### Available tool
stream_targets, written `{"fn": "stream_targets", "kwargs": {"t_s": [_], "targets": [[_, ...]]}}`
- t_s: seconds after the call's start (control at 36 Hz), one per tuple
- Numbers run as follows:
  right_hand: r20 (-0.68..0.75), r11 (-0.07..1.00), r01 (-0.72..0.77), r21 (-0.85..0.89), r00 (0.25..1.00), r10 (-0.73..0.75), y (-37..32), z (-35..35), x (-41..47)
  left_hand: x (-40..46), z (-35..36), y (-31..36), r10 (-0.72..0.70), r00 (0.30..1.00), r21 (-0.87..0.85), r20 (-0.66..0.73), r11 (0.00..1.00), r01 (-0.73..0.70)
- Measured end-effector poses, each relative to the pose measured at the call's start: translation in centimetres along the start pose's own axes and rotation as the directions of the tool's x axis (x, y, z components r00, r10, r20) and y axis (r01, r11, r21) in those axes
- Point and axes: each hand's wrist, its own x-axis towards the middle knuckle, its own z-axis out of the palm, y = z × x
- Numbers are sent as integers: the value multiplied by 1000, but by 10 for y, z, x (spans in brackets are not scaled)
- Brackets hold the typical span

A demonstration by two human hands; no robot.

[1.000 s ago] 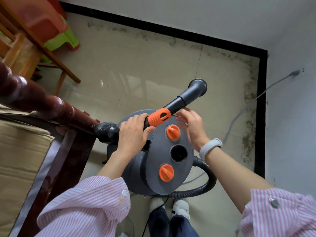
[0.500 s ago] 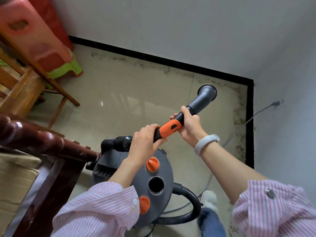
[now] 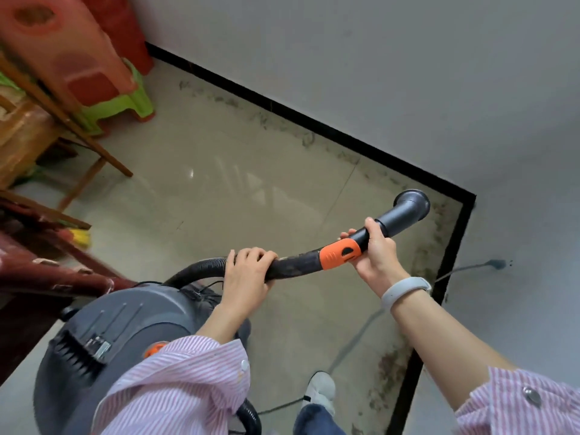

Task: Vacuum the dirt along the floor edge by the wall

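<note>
- The person stands over a round grey canister vacuum cleaner (image 3: 125,334) at about seven o'clock, both hands up on its black ribbed hose and curved wand with an orange collar (image 3: 339,254).
- The left hand (image 3: 248,274) has a closed grip, fingers curled over the dusty black tube just behind the collar.
- The right hand (image 3: 375,249), a pale grey band (image 3: 405,291) on its wrist, also grips closed, wrapped round the wand just ahead of the collar.
- The wand's grey flared nozzle (image 3: 409,207) is held in the air, pointing toward two o'clock, at the room's corner.
- Dark speckled dirt (image 3: 389,378) lies on the glossy beige tile floor (image 3: 219,189) along the black skirting (image 3: 452,246), from eleven o'clock round to five.
- A grey power cable (image 3: 464,268) runs up the white wall (image 3: 376,73) at three o'clock.
- Stacked orange and green plastic stools (image 3: 103,83) sit at ten o'clock beside wooden furniture legs (image 3: 78,136).
- A white shoe (image 3: 320,392) shows at six o'clock.
</note>
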Motion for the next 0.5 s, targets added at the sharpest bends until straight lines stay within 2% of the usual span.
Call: {"fn": "stream_targets", "kwargs": {"t_s": [0.11, 0.28, 0.42, 0.5], "targets": [[-2, 1000, -10, 26, 1000, 10, -24, 7, 17, 23, -11, 14, 26, 995, 24, -99, 999, -24], [26, 999, 23, -30, 999, -22, -37, 42, 32, 32, -15, 13, -41, 997, -67, -73, 997, 36], [56, 998, -23, -54, 998, 26, -40, 78, 48, 54, -31, -3, -96, 987, -57, -131, 994, 90], [85, 998, -34, -59, 996, 39, -52, 113, 64, 85, -47, -14, -120, 988, -79, -95, 991, 112]]}}
